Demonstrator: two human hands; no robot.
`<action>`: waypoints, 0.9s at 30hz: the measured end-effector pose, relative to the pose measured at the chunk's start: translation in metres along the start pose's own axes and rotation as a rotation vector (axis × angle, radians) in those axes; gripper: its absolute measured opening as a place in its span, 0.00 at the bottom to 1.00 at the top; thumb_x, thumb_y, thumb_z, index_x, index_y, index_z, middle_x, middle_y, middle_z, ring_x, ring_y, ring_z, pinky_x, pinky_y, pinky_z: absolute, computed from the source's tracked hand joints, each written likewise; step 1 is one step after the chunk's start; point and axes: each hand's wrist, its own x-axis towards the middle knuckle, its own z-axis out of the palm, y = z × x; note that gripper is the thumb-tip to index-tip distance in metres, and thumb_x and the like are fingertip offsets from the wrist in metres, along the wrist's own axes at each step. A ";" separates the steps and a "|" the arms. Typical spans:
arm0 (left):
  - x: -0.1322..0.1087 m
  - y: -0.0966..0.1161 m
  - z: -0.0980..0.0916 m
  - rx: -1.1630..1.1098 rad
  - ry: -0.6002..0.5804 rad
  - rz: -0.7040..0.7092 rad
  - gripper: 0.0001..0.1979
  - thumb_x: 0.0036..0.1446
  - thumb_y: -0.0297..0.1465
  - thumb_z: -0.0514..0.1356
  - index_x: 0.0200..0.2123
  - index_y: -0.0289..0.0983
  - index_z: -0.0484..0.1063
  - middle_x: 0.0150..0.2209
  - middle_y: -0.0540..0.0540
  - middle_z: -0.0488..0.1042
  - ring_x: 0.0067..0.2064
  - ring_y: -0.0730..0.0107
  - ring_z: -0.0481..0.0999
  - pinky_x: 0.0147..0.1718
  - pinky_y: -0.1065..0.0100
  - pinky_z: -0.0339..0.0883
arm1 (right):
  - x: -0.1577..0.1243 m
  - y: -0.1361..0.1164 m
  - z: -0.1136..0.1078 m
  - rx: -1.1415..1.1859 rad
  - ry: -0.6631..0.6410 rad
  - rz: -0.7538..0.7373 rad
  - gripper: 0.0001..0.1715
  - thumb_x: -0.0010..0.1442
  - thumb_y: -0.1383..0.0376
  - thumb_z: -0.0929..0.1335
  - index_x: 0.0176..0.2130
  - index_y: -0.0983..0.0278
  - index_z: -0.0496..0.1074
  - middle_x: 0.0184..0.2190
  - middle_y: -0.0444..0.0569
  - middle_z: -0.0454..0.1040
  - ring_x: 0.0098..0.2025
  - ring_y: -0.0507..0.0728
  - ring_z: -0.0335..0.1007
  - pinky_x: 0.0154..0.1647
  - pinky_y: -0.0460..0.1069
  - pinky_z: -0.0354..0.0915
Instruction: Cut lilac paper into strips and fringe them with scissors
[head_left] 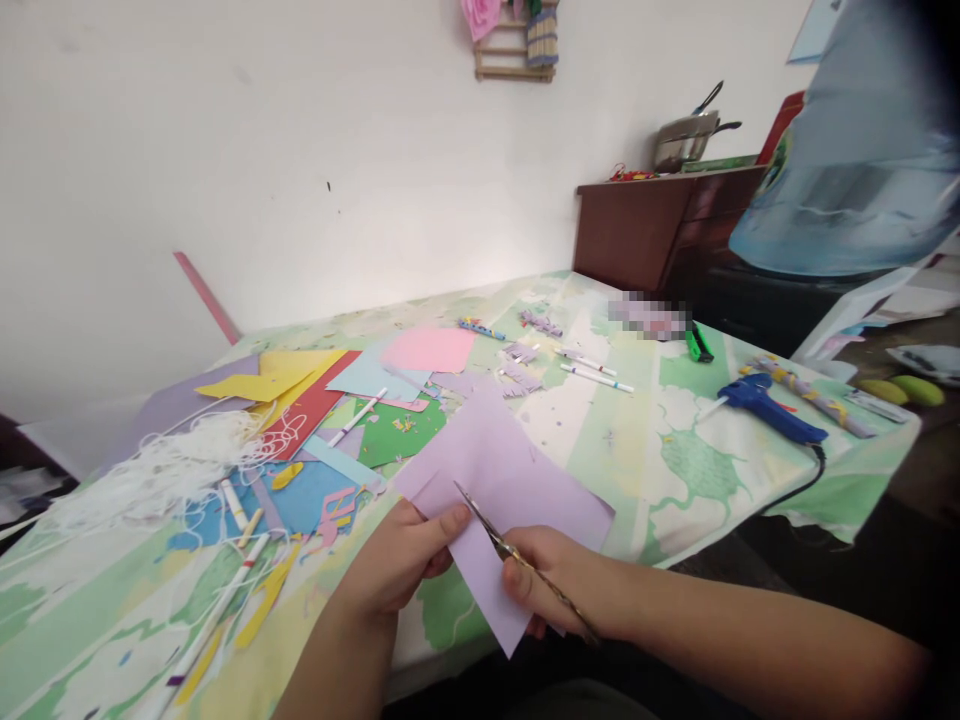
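Note:
A lilac sheet of paper [504,470] is held up over the near edge of the table. My left hand [401,560] pinches its lower left edge between thumb and fingers. My right hand [559,580] is closed round a pair of thin golden scissors [499,540], whose blades point up and left into the sheet's bottom edge, right beside my left thumb.
The table [675,470] has a green patterned cloth. Coloured paper sheets [315,400], white string [172,470], marker pens [596,375] and paper scraps lie on it. A blue glue gun [772,410] rests at the right. A brown cabinet [660,225] stands behind.

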 end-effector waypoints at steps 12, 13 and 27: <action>-0.007 0.006 0.001 0.227 -0.064 -0.035 0.18 0.42 0.41 0.56 0.12 0.36 0.57 0.09 0.57 0.52 0.13 0.82 0.51 0.14 0.74 0.41 | 0.004 -0.004 0.006 -0.139 0.099 -0.114 0.29 0.50 0.46 0.55 0.28 0.69 0.62 0.22 0.46 0.62 0.22 0.48 0.54 0.20 0.42 0.54; -0.007 0.006 0.000 0.226 -0.068 -0.037 0.18 0.42 0.42 0.56 0.12 0.36 0.57 0.09 0.57 0.52 0.13 0.82 0.51 0.14 0.74 0.41 | 0.004 -0.003 0.007 -0.120 0.101 -0.113 0.28 0.50 0.46 0.54 0.27 0.69 0.61 0.22 0.45 0.61 0.21 0.47 0.53 0.19 0.42 0.54; -0.003 -0.006 -0.007 0.087 -0.115 -0.005 0.15 0.40 0.41 0.58 0.17 0.35 0.62 0.10 0.56 0.53 0.14 0.83 0.50 0.13 0.75 0.38 | 0.008 0.007 0.015 0.091 0.102 0.008 0.32 0.42 0.40 0.57 0.26 0.67 0.58 0.16 0.42 0.57 0.16 0.46 0.52 0.14 0.42 0.52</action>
